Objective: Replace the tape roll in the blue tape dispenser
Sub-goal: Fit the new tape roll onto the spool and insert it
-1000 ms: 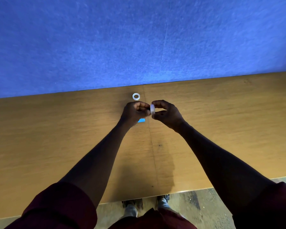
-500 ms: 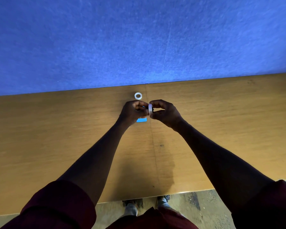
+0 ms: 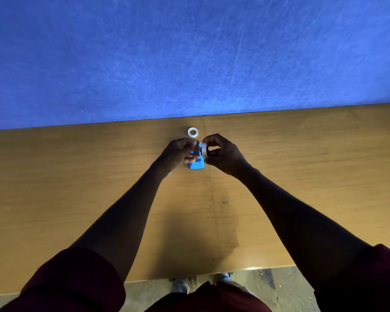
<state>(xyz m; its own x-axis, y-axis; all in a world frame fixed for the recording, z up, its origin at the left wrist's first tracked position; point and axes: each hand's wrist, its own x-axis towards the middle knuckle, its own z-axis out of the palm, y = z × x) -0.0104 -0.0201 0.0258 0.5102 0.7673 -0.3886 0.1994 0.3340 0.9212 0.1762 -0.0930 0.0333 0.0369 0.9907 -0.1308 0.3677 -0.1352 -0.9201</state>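
The small blue tape dispenser (image 3: 196,164) stands on the wooden table (image 3: 77,176), partly covered by my left hand (image 3: 179,152), whose fingers rest on its left side. My right hand (image 3: 221,154) pinches a white tape roll (image 3: 203,149) on edge, with a dark hub at its centre, right against the dispenser's upper right side. A second white ring, a flat tape roll (image 3: 192,132), lies on the table just beyond both hands. Whether the held roll sits in the dispenser is hidden by the fingers.
A blue felt partition (image 3: 189,59) rises along the table's far edge. The near table edge (image 3: 189,275) runs below my forearms, with floor and shoes beneath. A seam (image 3: 212,199) runs down the tabletop's middle.
My left hand has opened off the roll and dropped onto the dispenser, which shows more blue now. The right hand keeps the roll, shifted slightly right.
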